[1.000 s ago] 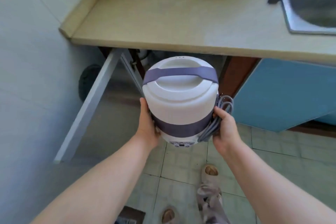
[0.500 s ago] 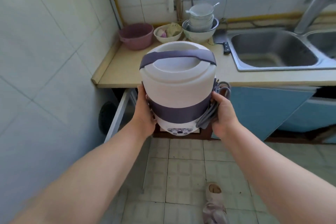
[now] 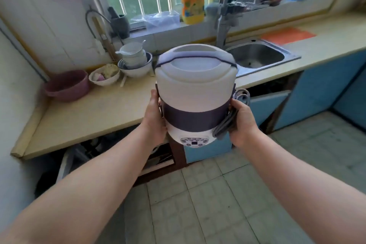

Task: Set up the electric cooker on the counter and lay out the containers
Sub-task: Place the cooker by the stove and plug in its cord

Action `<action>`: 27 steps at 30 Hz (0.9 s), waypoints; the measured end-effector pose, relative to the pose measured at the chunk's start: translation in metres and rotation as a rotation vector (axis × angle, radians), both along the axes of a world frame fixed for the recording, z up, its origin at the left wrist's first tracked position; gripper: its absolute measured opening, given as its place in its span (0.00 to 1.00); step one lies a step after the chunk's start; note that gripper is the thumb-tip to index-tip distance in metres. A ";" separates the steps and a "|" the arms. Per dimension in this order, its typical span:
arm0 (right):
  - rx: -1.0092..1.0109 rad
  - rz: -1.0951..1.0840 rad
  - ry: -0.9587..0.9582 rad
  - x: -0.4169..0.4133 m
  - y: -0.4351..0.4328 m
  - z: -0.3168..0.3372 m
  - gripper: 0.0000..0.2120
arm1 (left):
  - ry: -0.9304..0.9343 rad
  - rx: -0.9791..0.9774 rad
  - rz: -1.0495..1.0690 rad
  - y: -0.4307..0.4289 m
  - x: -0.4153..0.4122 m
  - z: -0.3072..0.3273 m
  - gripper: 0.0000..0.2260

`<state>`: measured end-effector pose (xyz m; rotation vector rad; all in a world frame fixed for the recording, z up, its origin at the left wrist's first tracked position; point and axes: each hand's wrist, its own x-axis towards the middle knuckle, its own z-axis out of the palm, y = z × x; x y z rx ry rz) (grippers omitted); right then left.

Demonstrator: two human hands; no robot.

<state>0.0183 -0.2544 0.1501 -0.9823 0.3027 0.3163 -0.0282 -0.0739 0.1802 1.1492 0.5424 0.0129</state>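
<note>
Gripping cooker (image 3: 195, 89) between left hand (image 3: 153, 119) and right hand (image 3: 242, 123), fingers wrapped; bowls (image 3: 135, 65), basin (image 3: 66, 85) behind.

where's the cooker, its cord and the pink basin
electric cooker (image 3: 195, 93), head view, white upper wall
power cord (image 3: 224, 125), head view, grey bundled strands
pink basin (image 3: 67, 92), head view, outer front wall

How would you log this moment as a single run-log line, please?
phase: carry | left hand: holds electric cooker | right hand: holds opposite side plus coiled cord | placement: not yet on counter
</note>
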 end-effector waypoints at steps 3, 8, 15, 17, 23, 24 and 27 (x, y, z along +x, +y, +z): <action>0.004 -0.097 0.026 0.027 -0.055 0.004 0.11 | 0.007 0.018 -0.069 -0.050 0.042 0.001 0.26; 0.003 -0.225 0.059 0.076 -0.156 0.016 0.10 | 0.042 0.026 -0.170 -0.147 0.114 0.005 0.30; -0.001 -0.349 0.011 0.134 -0.278 0.037 0.13 | 0.048 -0.027 -0.257 -0.274 0.193 0.019 0.32; 0.010 -0.375 -0.008 0.149 -0.309 0.041 0.13 | 0.068 -0.046 -0.304 -0.306 0.214 0.026 0.32; 0.048 -0.500 -0.006 0.193 -0.373 0.043 0.13 | 0.047 -0.057 -0.445 -0.372 0.286 0.020 0.34; 0.058 -0.519 0.013 0.198 -0.379 0.043 0.13 | 0.046 -0.054 -0.453 -0.378 0.292 0.021 0.34; 0.076 -0.611 0.049 0.228 -0.407 0.039 0.12 | 0.045 -0.029 -0.541 -0.409 0.331 0.018 0.33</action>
